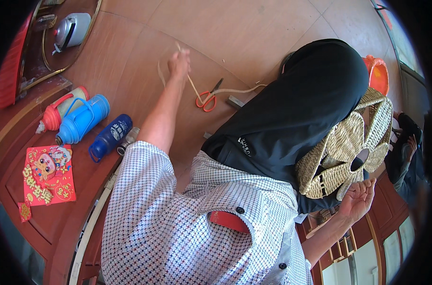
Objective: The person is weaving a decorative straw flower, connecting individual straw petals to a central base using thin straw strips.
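Note:
My left hand (179, 61), stretched out over the floor, is closed around a pale, narrow woven strip (192, 84). Part of the strip hangs in a loop beside my wrist, and another length trails across the floor toward my trouser leg. Orange-handled scissors (214, 102) lie on the floor, partly under the strip. Against my thigh leans a large flower-shaped piece woven from straw (339, 142), with broad petals and open gaps. Next to its lower edge my right hand (357, 202) is raised with its fingers pressed together; whether it pinches anything is too small to tell.
A grey metal block (235, 101) lies near the scissors. To the left are a blue thermos flask (84, 118), a red-and-cream flask (64, 108), a dark blue bottle (110, 137) and a red festive card (50, 175). A kettle (72, 31) stands farther off; an orange container (377, 75) sits beyond my knee.

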Motion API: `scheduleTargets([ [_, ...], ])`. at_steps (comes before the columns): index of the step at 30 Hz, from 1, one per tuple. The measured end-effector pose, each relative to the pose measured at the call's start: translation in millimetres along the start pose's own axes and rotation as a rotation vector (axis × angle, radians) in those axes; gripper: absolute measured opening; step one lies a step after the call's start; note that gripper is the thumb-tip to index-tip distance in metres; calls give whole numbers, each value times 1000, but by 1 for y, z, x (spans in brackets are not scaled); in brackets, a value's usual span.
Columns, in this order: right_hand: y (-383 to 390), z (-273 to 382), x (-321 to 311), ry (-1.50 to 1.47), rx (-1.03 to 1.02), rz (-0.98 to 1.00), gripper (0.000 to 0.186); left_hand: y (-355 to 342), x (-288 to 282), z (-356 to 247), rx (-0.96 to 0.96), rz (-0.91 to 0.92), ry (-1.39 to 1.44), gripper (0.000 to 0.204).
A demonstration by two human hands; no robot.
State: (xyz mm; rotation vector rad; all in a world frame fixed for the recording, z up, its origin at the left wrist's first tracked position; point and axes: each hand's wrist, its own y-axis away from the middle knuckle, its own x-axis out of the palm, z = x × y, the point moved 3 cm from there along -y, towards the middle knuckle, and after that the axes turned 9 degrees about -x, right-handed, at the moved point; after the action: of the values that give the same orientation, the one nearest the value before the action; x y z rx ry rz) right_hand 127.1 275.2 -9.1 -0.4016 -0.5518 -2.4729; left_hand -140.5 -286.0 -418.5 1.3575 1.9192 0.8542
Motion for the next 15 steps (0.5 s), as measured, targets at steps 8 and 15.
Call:
scheduleTargets([
  [8, 63, -33, 104, 421, 6, 55, 49, 273, 129, -225, 778, 706, -327, 30],
  [15, 102, -53, 144, 310, 28, 235, 35, 430, 179, -139, 1028, 1352, -913, 19],
])
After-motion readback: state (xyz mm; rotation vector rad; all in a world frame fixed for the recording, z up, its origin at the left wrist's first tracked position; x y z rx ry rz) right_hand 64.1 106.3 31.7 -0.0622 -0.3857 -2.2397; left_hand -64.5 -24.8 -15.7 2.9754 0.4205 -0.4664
